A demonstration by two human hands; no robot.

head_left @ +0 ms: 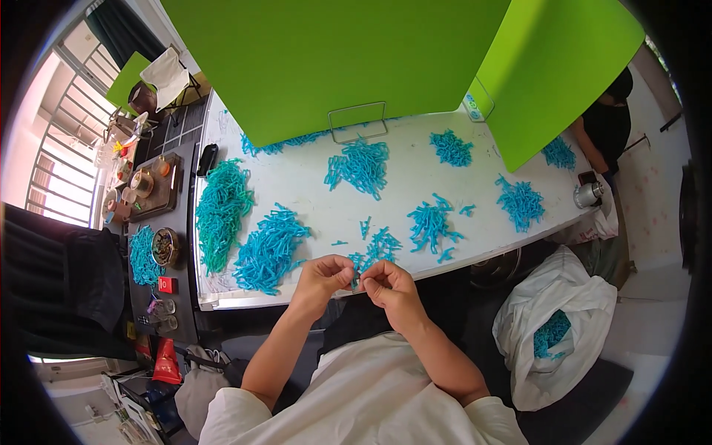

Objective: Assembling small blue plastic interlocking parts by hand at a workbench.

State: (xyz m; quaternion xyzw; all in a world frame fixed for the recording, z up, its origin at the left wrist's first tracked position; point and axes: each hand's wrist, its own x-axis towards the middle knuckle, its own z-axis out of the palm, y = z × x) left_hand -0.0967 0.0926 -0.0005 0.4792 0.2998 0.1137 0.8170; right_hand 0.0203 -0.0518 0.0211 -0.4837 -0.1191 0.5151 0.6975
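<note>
Near the table's front edge, my left hand (325,280) and my right hand (393,291) come together, thumbs and fingertips pinched. Between them is a small blue plastic piece (356,282), mostly covered by the fingers. Just beyond my fingertips spreads a small loose heap of similar blue pieces (383,245), with a few strays beside it. To the left of my left hand rises a larger blue pile (268,251). Another loose cluster (429,224) lies to the right, beyond my right hand.
The white table (297,185) carries more piles, including a teal one (222,211) at left. Green panels (341,67) on wire stands rise across the back. A white sack (586,297) of blue pieces stands at right. Someone in black (610,126) sits behind a panel.
</note>
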